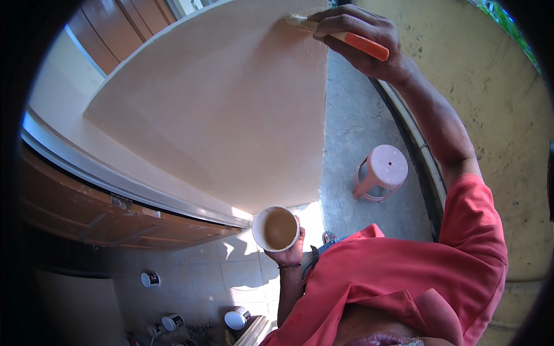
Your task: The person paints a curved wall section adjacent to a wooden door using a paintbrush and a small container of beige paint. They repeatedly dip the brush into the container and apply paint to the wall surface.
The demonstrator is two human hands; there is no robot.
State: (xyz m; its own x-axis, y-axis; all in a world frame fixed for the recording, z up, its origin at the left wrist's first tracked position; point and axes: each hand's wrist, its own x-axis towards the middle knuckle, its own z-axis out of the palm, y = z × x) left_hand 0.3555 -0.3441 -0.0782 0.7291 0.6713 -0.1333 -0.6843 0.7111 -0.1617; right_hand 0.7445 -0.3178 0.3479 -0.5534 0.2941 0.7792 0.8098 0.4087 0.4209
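High in the view, my right hand (363,40) grips a paintbrush (366,47) with an orange-and-pale wooden handle. Its pale bristles touch the beige plastered wall (208,121) close to the upper right corner, where the surface shows a faint streak. Lower down, near the foot of the wall, my left hand (291,254) holds a white cup (275,228) with light brown liquid in it. The cup's body partly hides the fingers of that hand.
A pink plastic stool (388,164) stands on grey concrete beside a yellowish wall (479,86). A brown wooden door (115,207) and pale frame border the left side. Several paint tubs (236,317) and stacked boards (251,331) lie on the tiled floor below.
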